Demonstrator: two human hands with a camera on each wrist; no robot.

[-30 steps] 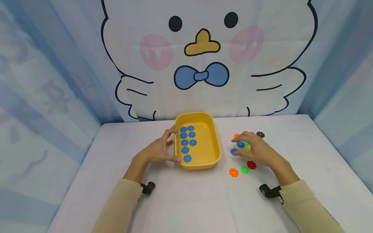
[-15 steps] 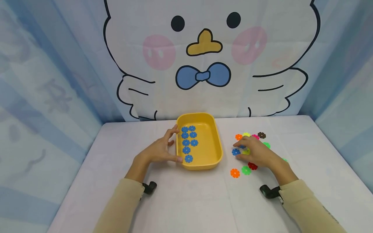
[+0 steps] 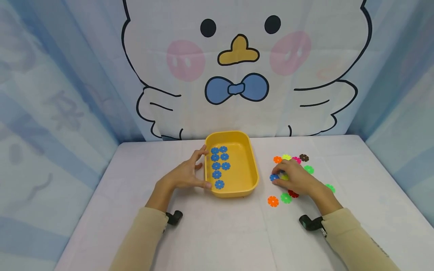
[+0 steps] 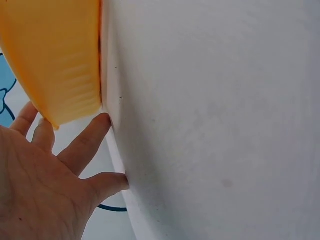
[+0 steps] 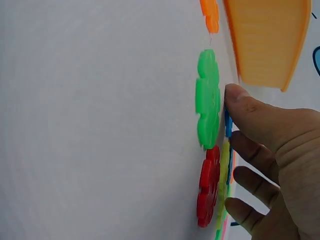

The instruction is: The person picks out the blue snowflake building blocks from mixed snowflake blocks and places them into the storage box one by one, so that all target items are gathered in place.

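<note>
My left hand (image 3: 184, 174) rests at the left side of a yellow plastic tray (image 3: 242, 169), thumb near its front corner and fingers spread along the rim. In the left wrist view those fingers look fairly straight against the tray. Several blue notched flower-shaped discs (image 3: 216, 166) lie inside, in two columns along the left side. Over a loose group of discs on the table, my right hand (image 3: 294, 177) has thumb and index finger at opposite edges of a blue flower-shaped disc (image 3: 273, 177). A yellow-green disc (image 3: 284, 177) is partly hidden under that hand.
Around the right hand lie an orange disc (image 3: 273, 201), green discs (image 3: 286, 198), a red disc (image 3: 293, 194), a pink disc (image 3: 297, 160) and a brown disc (image 3: 304, 157). The white table (image 3: 217, 233) meets a cartoon-printed curtain (image 3: 237, 116) at the back.
My right hand's thumb and fingers have drawn closer together around the blue disc. The left hand stays at the tray, and the discs inside keep their places.
</note>
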